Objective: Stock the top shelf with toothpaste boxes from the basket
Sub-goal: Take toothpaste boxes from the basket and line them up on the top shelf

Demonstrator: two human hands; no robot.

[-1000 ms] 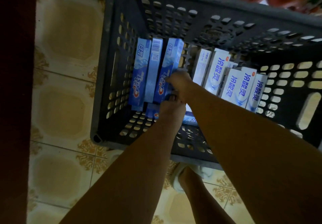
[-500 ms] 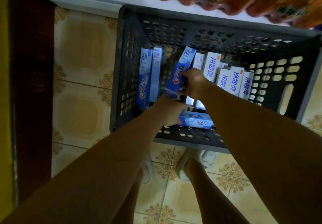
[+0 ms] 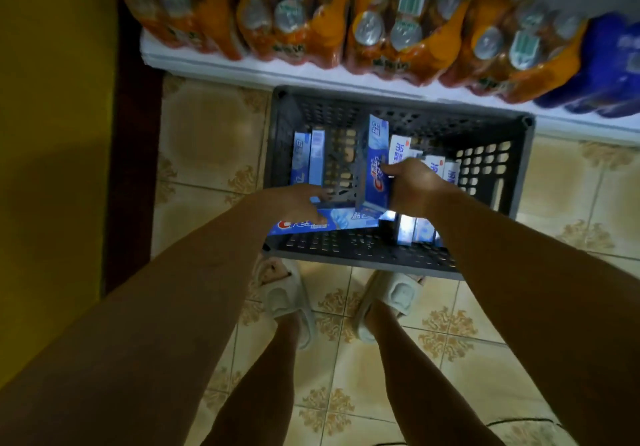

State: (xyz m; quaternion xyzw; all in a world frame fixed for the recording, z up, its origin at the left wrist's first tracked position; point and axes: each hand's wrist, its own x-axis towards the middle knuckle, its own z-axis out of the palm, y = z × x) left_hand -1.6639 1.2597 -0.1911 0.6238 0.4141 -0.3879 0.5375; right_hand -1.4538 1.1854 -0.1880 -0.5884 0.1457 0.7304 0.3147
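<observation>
each hand (image 3: 301, 203) (image 3: 412, 185) seemingly grips a blue toothpaste box (image 3: 375, 165) over the basket (image 3: 363, 255).

Perforated matt plastic basket (image 3: 519, 168); glossy tiled floor (image 3: 214, 133).

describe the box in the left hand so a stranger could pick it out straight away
Find the dark grey perforated plastic basket on the tiled floor. At its near edge the left hand grips a blue toothpaste box. Unlike the upright boxes beyond it, it lies flat, its red and white logo facing up.
</observation>
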